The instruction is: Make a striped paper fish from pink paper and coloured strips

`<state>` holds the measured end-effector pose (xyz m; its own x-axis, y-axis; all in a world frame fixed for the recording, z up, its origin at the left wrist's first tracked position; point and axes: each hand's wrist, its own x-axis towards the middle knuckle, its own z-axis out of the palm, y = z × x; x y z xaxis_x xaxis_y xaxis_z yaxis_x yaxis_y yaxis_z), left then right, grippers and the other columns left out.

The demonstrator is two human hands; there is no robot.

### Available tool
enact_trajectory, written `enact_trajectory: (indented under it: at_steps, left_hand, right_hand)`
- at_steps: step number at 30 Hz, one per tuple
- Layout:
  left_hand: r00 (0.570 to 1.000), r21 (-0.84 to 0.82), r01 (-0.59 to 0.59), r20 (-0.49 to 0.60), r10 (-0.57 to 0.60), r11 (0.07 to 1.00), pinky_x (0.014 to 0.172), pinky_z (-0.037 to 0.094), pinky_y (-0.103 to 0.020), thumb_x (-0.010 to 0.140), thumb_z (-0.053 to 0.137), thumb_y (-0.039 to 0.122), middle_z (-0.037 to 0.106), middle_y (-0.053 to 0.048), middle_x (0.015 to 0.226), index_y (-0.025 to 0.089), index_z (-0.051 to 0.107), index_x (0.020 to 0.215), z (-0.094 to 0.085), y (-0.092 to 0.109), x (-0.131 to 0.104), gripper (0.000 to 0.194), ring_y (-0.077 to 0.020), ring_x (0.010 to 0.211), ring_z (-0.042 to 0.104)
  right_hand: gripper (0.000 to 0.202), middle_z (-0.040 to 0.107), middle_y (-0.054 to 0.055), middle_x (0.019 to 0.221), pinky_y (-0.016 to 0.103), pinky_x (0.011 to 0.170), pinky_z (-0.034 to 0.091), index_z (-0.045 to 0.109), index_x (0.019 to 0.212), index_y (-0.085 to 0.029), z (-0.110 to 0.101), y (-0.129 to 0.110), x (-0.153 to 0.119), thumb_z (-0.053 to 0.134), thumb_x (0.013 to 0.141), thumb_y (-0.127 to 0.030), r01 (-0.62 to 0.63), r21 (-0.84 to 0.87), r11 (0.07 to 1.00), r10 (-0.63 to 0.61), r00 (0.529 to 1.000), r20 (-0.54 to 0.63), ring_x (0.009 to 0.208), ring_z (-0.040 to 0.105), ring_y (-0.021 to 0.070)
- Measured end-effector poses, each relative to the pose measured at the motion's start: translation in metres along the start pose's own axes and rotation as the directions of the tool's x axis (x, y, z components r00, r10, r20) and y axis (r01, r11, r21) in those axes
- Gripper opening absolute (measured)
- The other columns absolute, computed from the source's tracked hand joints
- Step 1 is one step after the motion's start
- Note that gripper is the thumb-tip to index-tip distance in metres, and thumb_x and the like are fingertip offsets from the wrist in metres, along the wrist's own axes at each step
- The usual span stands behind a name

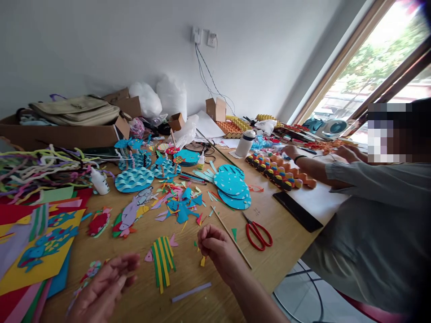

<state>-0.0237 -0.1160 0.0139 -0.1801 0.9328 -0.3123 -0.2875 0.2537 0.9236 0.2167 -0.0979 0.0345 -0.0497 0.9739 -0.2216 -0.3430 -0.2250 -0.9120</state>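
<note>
My left hand (107,287) hovers over the table's near edge, fingers curled with thumb against them; whether something small sits between them I cannot make out. My right hand (215,246) is closed in a pinch above small yellow and green paper scraps (203,261), and its fingertips hide what they may hold. Between the hands lie a pink paper fish with green and yellow strips (163,260) and a lilac paper strip (191,292). A thin wooden stick (232,237) lies just beyond my right hand, with red-handled scissors (257,232) to its right.
Glue bottle (100,181), colored paper sheets (20,280), paper fish (99,222) and pipe cleaners (43,170) are on the left. Blue discs (232,184) and a white bottle (245,143) stand farther back. A person (377,215) works at the right beside a black phone-like slab (297,211).
</note>
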Motion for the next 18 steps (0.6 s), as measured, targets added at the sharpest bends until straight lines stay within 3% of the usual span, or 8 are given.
enact_trajectory:
  at_steps: [4, 7, 9, 11, 14, 16, 18]
  left_hand:
    - [0.977, -0.216, 0.19, -0.053, -0.205, 0.958, 0.066, 0.056, -0.03, 0.034, 0.079, 0.028, 0.069, -0.006, 0.1, 0.024, 0.072, 0.075, -0.002, 0.009, -0.004, 0.042, -0.0303, 0.099, 0.06]
    - [0.96, -0.274, 0.255, -0.045, -0.278, 0.927, 0.068, 0.056, -0.03, 0.039, 0.075, 0.029, 0.068, -0.005, 0.103, 0.025, 0.072, 0.076, 0.001, 0.011, -0.01, 0.037, -0.0284, 0.104, 0.057]
    - [0.948, -0.275, 0.295, -0.038, -0.317, 0.915, 0.071, 0.054, -0.029, 0.04, 0.074, 0.029, 0.067, -0.003, 0.106, 0.026, 0.071, 0.078, 0.004, 0.011, -0.013, 0.038, -0.0277, 0.107, 0.055]
    - [0.936, -0.265, 0.333, -0.024, -0.351, 0.905, 0.075, 0.053, -0.029, 0.041, 0.074, 0.024, 0.065, -0.003, 0.111, 0.026, 0.07, 0.083, 0.008, 0.012, -0.016, 0.042, -0.0275, 0.112, 0.051]
    - [0.928, -0.278, 0.359, 0.009, -0.371, 0.891, 0.085, 0.048, -0.031, 0.044, 0.073, 0.016, 0.062, -0.003, 0.115, 0.025, 0.068, 0.09, 0.014, 0.017, -0.017, 0.047, -0.0272, 0.117, 0.046]
    - [0.923, -0.297, 0.373, 0.024, -0.384, 0.879, 0.091, 0.044, -0.033, 0.048, 0.071, 0.014, 0.063, -0.003, 0.114, 0.025, 0.066, 0.093, 0.016, 0.02, -0.017, 0.047, -0.0268, 0.118, 0.045]
    - [0.916, -0.31, 0.386, 0.018, -0.401, 0.869, 0.094, 0.042, -0.034, 0.049, 0.071, 0.014, 0.064, -0.003, 0.111, 0.024, 0.066, 0.093, 0.015, 0.02, -0.016, 0.046, -0.0265, 0.118, 0.045]
  right_hand:
    - [0.012, 0.048, -0.004, 0.056, 0.018, 0.047, 0.03, 0.052, 0.068, -0.016, 0.001, 0.003, 0.004, 0.048, 0.057, -0.016, -0.06, -0.186, 0.981, 0.066, 0.997, 0.03, 0.049, 0.041, 0.0079]
    - [0.016, 0.051, -0.003, 0.059, 0.018, 0.048, 0.032, 0.055, 0.072, -0.016, 0.006, 0.001, 0.013, 0.045, 0.061, -0.012, -0.021, -0.458, 0.889, 0.07, 0.993, 0.09, 0.053, 0.046, 0.009]
    - [0.019, 0.056, -0.002, 0.064, 0.019, 0.051, 0.034, 0.058, 0.075, -0.016, 0.013, -0.003, 0.02, 0.044, 0.064, -0.01, 0.054, -0.682, 0.73, 0.052, 0.99, 0.133, 0.058, 0.05, 0.0101]
    - [0.02, 0.062, 0.001, 0.072, 0.02, 0.056, 0.036, 0.061, 0.079, -0.016, 0.019, -0.008, 0.027, 0.045, 0.069, -0.01, 0.148, -0.847, 0.511, 0.022, 0.983, 0.185, 0.066, 0.054, 0.0116]
    - [0.022, 0.065, 0.004, 0.085, 0.021, 0.062, 0.037, 0.064, 0.087, -0.018, 0.027, -0.014, 0.036, 0.044, 0.077, -0.016, 0.233, -0.953, 0.196, 0.01, 0.971, 0.24, 0.076, 0.057, 0.014]
    - [0.023, 0.065, 0.007, 0.089, 0.023, 0.064, 0.037, 0.064, 0.09, -0.018, 0.029, -0.015, 0.042, 0.044, 0.079, -0.02, 0.23, -0.97, 0.083, 0.023, 0.972, 0.233, 0.079, 0.059, 0.0161]
    - [0.024, 0.065, 0.009, 0.09, 0.025, 0.065, 0.037, 0.064, 0.092, -0.017, 0.031, -0.015, 0.046, 0.043, 0.08, -0.021, 0.21, -0.977, 0.039, 0.028, 0.977, 0.211, 0.081, 0.059, 0.0185]
